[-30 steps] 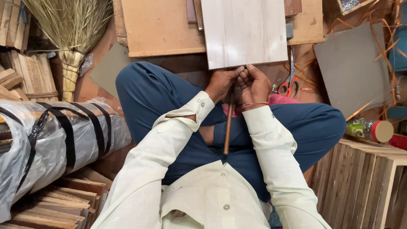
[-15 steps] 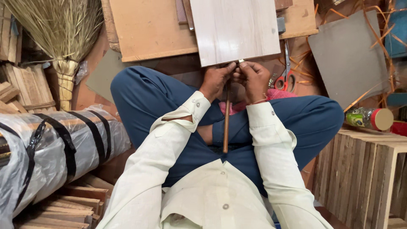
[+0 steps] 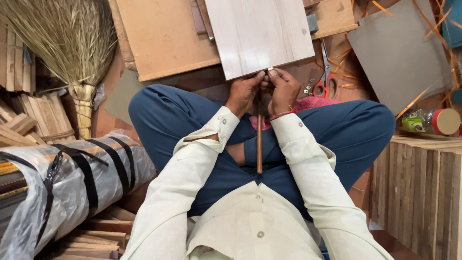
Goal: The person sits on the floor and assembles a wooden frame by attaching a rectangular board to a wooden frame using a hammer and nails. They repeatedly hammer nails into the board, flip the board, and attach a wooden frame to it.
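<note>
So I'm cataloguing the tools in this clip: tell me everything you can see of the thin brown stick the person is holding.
The stick is a thin, straight, reddish-brown rod, wood by the look of it. It runs nearly vertical in the head view, from the hands down over the lap of the blue trousers. Its upper end is hidden between the left hand and right hand, both closed around it at the near edge of the pale board. Its lower end hangs free.
</note>
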The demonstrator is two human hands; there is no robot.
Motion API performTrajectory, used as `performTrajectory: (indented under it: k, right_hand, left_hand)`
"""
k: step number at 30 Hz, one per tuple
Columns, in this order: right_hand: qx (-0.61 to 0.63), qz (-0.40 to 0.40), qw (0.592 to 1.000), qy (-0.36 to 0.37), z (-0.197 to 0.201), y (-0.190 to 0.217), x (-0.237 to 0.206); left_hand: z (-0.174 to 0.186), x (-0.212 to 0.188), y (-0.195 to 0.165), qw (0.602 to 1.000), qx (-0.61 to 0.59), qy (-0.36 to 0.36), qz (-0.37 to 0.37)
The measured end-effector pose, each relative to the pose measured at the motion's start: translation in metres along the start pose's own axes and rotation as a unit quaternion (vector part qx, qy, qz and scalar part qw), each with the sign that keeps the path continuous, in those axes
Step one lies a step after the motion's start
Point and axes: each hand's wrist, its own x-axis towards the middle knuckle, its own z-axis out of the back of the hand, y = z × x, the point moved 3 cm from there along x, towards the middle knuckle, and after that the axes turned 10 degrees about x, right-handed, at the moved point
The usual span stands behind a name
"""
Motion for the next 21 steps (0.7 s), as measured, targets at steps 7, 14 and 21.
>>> performTrajectory:
  k: [7,14,21]
  right_hand:
    - [0.022,0.035,0.998,-0.045,0.000,-0.006,0.001]
    - [0.005,0.012,0.999,-0.046,0.000,-0.004,0.003]
    - [-0.010,0.014,0.999,-0.047,-0.005,0.002,0.002]
  left_hand:
    - [-0.005,-0.002,-0.005,1.000,0.022,0.017,-0.007]
    - [-0.009,-0.004,-0.011,0.999,0.037,0.015,0.007]
    - [-0.009,-0.006,-0.011,0.998,0.049,-0.012,0.023]
